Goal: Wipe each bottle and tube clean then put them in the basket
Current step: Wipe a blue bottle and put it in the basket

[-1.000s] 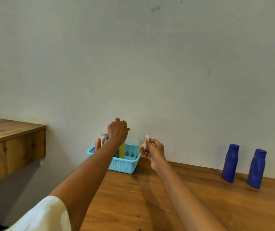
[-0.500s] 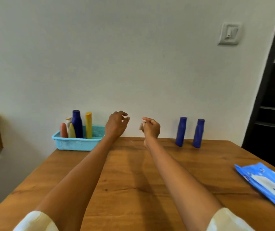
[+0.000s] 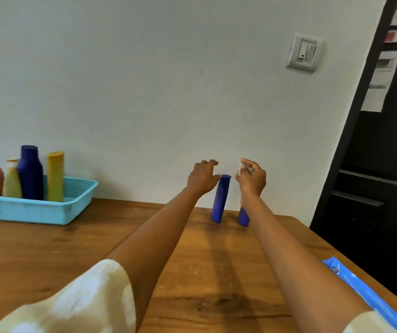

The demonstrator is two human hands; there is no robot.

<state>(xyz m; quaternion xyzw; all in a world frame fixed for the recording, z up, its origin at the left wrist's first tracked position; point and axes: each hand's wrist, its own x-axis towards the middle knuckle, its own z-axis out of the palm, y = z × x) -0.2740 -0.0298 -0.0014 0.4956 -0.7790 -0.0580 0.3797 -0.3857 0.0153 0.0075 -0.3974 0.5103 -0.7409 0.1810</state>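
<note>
- Blue bottle [image 3: 220,199] stands upright on the bench [image 3: 72,248], just right of the left hand [image 3: 201,178], whose spread grip nears its cap;
- right hand [image 3: 251,179] pinches a wipe [image 3: 240,170] just beside.

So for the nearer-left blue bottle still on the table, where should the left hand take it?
Probably around the upper body of the left blue bottle, coming from its left: it stands upright, the left hand is already beside its cap, and the second blue bottle crowds its right.
</note>
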